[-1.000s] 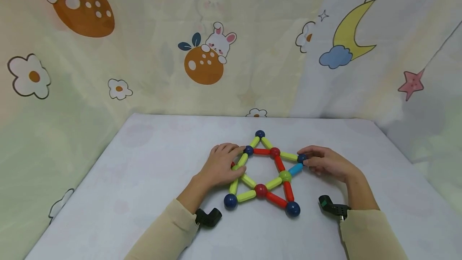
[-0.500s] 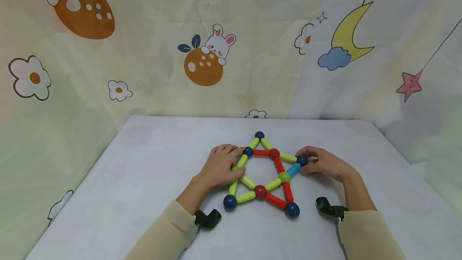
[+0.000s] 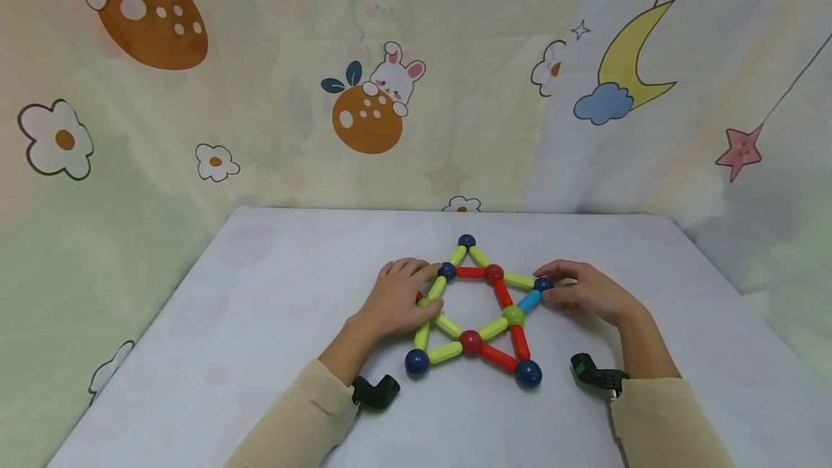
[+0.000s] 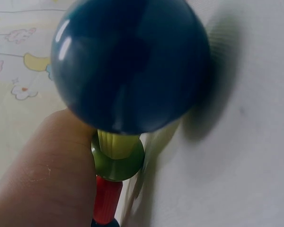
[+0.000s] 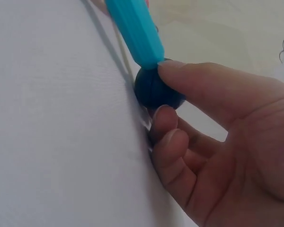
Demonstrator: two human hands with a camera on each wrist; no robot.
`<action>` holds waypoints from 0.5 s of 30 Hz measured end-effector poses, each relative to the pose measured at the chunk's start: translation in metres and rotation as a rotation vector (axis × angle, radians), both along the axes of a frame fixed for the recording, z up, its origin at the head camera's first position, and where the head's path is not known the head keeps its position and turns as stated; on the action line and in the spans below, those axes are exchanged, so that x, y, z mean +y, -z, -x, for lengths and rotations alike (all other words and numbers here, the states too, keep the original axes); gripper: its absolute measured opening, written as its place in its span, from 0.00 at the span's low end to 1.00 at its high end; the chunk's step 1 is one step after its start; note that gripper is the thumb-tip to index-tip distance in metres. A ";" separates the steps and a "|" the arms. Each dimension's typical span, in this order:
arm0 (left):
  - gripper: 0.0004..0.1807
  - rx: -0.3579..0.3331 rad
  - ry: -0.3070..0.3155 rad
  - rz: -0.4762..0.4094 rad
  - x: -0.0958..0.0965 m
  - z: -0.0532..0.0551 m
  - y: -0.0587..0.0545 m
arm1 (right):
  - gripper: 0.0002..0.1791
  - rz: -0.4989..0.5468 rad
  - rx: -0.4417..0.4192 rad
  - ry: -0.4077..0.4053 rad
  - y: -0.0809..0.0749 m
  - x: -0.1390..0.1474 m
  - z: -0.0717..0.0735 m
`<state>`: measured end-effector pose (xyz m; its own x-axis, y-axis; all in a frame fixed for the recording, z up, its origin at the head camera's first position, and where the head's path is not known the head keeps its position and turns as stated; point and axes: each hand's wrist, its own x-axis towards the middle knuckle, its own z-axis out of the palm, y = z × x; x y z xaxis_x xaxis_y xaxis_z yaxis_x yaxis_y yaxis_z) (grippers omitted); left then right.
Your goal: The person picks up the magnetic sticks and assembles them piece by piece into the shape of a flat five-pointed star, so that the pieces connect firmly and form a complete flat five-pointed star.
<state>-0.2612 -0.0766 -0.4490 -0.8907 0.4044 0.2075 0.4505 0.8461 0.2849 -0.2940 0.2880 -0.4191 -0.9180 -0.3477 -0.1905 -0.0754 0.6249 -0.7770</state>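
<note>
A star of magnetic sticks and balls [image 3: 471, 343] lies flat on the white table. Its sticks are yellow-green and red, with one light-blue stick [image 3: 529, 302] at the right. My left hand [image 3: 399, 298] holds the star's left side, thumb on a yellow-green stick and fingertips at a dark blue ball [image 3: 447, 271]; the left point is hidden under it. With thumb and fingers my right hand [image 3: 591, 293] pinches the dark blue ball [image 5: 154, 90] at the right point. In the right wrist view, the light-blue stick's end touches that ball. A large blue ball [image 4: 132, 66] fills the left wrist view.
A patterned cloth [image 3: 279, 128] hangs behind the table [image 3: 292, 251]. Black wrist cameras sit on both wrists, the left one [image 3: 375, 392] close to the near-left dark blue ball [image 3: 417, 362], the right one [image 3: 594, 373] low over the table.
My right fingers have shifted slightly on the ball at the right point, and the light-blue stick has swung a little inward. My left hand stays where it was.
</note>
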 end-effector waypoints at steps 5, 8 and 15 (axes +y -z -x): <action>0.36 -0.001 -0.013 0.006 0.001 0.002 0.001 | 0.27 -0.011 0.015 0.036 0.000 -0.001 0.000; 0.36 -0.002 -0.008 0.006 0.003 0.005 -0.001 | 0.28 -0.017 0.019 0.050 0.000 0.000 0.000; 0.36 -0.010 -0.012 -0.023 0.001 0.009 -0.002 | 0.30 0.011 0.022 0.049 0.000 0.001 -0.001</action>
<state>-0.2702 -0.0758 -0.4470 -0.8975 0.3887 0.2082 0.4374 0.8447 0.3086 -0.2933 0.2889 -0.4190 -0.9380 -0.3043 -0.1661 -0.0625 0.6195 -0.7825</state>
